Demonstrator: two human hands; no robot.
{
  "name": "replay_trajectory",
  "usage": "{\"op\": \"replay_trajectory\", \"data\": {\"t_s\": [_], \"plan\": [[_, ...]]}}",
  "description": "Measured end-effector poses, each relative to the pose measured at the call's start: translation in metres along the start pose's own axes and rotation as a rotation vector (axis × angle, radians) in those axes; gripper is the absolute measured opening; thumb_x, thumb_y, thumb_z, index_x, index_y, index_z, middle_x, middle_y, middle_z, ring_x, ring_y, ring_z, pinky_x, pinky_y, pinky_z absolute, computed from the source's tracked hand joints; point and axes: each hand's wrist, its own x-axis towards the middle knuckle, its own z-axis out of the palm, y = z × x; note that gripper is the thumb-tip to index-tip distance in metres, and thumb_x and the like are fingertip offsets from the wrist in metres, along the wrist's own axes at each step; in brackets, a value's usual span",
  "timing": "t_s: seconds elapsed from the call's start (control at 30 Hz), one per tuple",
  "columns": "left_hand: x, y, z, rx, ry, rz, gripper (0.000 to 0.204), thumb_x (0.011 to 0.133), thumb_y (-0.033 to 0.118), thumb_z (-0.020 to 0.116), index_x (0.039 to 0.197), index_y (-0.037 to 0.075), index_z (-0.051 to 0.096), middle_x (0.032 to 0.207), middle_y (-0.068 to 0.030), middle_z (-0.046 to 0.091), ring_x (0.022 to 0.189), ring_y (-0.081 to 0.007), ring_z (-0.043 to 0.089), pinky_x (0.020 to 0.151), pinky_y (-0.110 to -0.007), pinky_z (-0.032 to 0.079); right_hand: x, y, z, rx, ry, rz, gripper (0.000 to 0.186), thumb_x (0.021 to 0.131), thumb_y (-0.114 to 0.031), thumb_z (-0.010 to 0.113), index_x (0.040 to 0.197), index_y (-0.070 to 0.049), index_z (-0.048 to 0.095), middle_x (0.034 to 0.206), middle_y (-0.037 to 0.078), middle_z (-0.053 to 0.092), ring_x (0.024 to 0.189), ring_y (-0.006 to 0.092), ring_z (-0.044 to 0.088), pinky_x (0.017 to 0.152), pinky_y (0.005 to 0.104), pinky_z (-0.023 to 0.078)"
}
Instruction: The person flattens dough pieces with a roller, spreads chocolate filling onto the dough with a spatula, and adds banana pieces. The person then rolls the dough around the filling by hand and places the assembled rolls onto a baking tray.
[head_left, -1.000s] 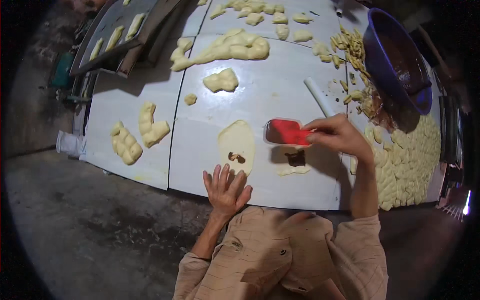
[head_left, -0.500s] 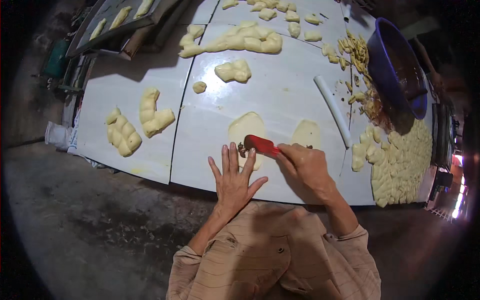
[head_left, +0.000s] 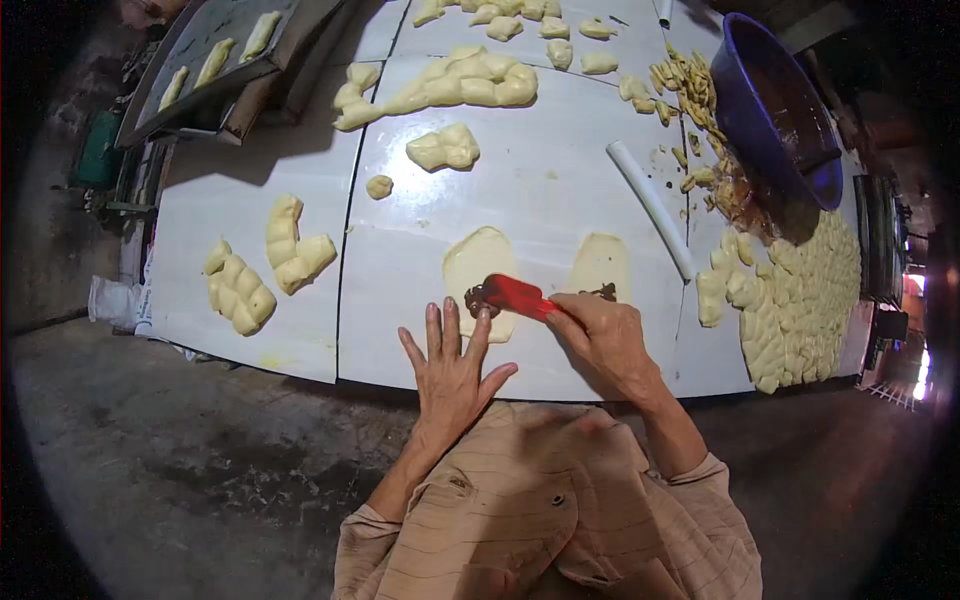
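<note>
The red spatula point(head_left: 515, 295), gripped by the right hand point(head_left: 605, 340), has been brought onto the flattened dough point(head_left: 480, 270) just beyond the open, spread left hand point(head_left: 450, 370), so filling is now being spread there.

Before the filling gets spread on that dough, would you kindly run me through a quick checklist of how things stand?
1. Right hand grips the red spatula: ok.
2. Spatula tip carries dark filling: ok, a brown dab shows at its end.
3. Tip is over the left flat dough: ok, it sits at the lower part of the piece.
4. Left hand steadies the dough: cannot tell; fingers are spread at its near edge, but contact is unclear.
5. Second flat dough already filled: ok, a dark dab lies at its near edge.
6. White tube clear of the work: ok, it lies apart to the right.
</note>
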Motion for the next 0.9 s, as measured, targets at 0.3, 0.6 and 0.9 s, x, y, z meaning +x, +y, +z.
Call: {"op": "replay_trajectory", "data": {"t_s": [0.3, 0.6, 0.9], "plan": [[-0.005, -0.007, 0.004, 0.079, 0.093, 0.057, 0.075, 0.092, 0.061, 0.066, 0.152, 0.018, 0.053, 0.158, -0.0275, 0.039, 0.147, -0.0498, 0.032, 0.113, -0.078, 0.014, 0.008, 0.02, 0.001, 0.224, -0.085, 0.106, 0.027, 0.097, -0.022, 0.068, 0.112, -0.001, 0.074, 0.08, 0.015, 0.071, 0.072, 0.0237, 0.069, 0.066, 0.0354, 0.053], [-0.009, -0.014, 0.028, 0.107, 0.232, 0.145, 0.05, 0.092, 0.054, 0.068, 0.132, 0.024, 0.071, 0.156, -0.0197, 0.048, 0.147, -0.045, 0.037, 0.119, -0.071, 0.018, 0.01, 0.095, -0.131, 1.071, 0.376, 0.461, 0.025, 0.099, -0.019, 0.068, 0.118, -0.001, 0.065, 0.078, 0.001, 0.065, 0.054, 0.0044, 0.057, 0.044, 0.018, 0.043], [-0.009, -0.015, 0.026, 0.111, 0.218, 0.168, 0.044, 0.093, 0.044, 0.065, 0.128, 0.02, 0.072, 0.153, -0.0234, 0.048, 0.144, -0.05, 0.038, 0.117, -0.069, 0.023, 0.033, 0.236, -0.259, -0.84, 0.935, 0.455, 0.025, 0.095, -0.019, 0.061, 0.115, -0.013, 0.074, 0.098, 0.012, 0.073, 0.09, 0.0368, 0.071, 0.081, 0.0493, 0.055]]}}
